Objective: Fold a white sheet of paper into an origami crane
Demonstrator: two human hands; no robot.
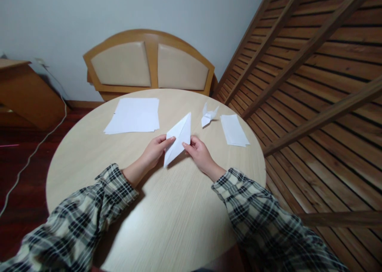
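A sheet of white paper (180,138), folded into a slanted diamond-like shape with a diagonal crease, is held up over the middle of the table. My left hand (155,149) pinches its left edge, thumb on the near face and fingers behind. On the opposite edge, my right hand (199,152) grips it between thumb and curled fingers. Just beyond my right hand stands a small white folded paper figure (209,116) with pointed parts sticking up. The fingers behind the paper are partly hidden.
White paper sheets (134,114) lie at the back left of the round wooden table (167,220). Smaller paper strips (234,130) rest near its right edge. Behind stands a padded headboard (155,61); a slatted wooden panel (322,104) rises at right. A cable (38,144) runs along the floor.
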